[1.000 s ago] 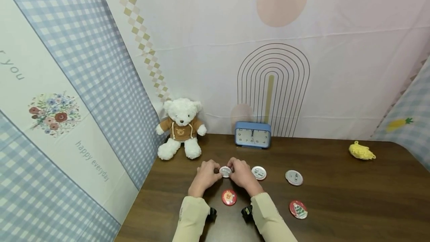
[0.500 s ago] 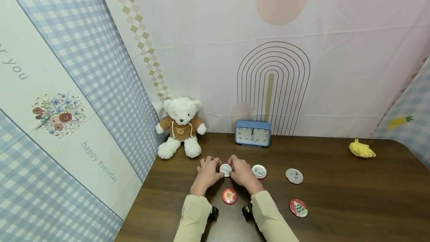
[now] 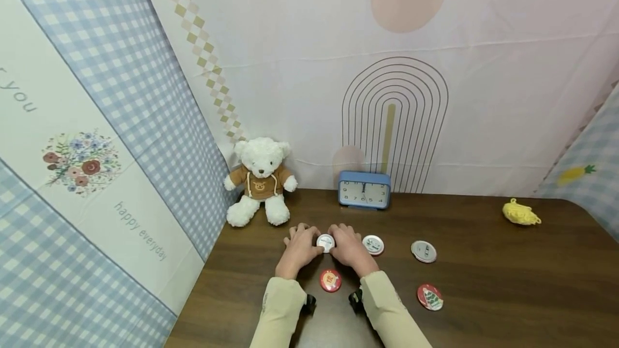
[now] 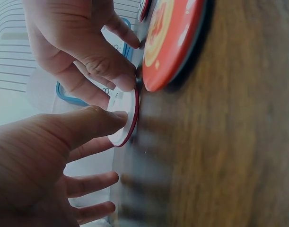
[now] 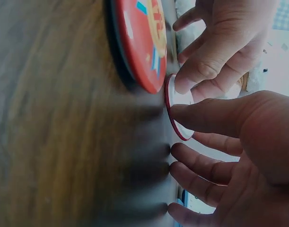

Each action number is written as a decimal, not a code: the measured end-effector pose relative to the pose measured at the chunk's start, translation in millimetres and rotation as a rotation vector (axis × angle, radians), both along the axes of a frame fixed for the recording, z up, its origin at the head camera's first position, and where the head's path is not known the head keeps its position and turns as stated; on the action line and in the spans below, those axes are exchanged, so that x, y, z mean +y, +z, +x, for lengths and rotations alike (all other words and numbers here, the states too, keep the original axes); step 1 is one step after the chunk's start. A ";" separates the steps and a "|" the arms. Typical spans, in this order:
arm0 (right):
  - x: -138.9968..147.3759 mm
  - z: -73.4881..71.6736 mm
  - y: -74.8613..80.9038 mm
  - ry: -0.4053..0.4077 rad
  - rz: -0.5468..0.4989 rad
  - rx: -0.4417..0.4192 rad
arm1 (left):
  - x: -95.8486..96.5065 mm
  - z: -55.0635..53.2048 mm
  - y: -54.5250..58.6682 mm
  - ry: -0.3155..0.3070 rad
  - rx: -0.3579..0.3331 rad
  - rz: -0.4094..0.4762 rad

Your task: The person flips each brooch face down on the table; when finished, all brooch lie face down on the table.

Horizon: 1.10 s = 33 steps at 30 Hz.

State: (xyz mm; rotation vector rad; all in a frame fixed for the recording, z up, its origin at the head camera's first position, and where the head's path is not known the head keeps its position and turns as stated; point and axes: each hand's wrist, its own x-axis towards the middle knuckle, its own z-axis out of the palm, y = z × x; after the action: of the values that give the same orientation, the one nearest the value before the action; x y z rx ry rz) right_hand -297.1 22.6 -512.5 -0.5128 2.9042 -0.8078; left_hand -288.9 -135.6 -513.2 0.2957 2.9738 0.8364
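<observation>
At the table (image 3: 483,273), the left hand (image 3: 301,246) and right hand (image 3: 346,247) sit close together just beyond the red badge with a yellow centre (image 3: 331,280); a hand drawn back low might knock it aside. Both pinch 1 white-backed badge with a red rim (image 3: 325,243) between them; 2 thumbs crowding its smooth back could make it slip or flip. Any loose pin there, too small to judge, could prick. Since 1.0 s ago, the hands' pose is nearly unchanged, while the pinched badge's back shows rounder.
</observation>
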 end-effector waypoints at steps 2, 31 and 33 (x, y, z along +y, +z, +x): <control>-0.3 0.6 1.0 0.005 0.009 0.002 | 0.2 -0.6 0.2 -0.003 -0.006 -0.008; 4.2 26.4 18.7 0.049 -0.106 0.141 | 1.9 6.8 12.5 0.018 0.001 0.003; 3.1 31.3 19.3 0.020 -0.143 0.151 | 2.1 9.3 14.2 0.031 0.012 0.012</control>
State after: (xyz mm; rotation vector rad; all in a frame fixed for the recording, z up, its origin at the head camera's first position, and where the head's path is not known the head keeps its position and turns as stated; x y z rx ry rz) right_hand -265.9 25.8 -493.3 -0.6409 2.9857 -1.0227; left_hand -279.6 -133.6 -499.0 0.2571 2.9925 0.8584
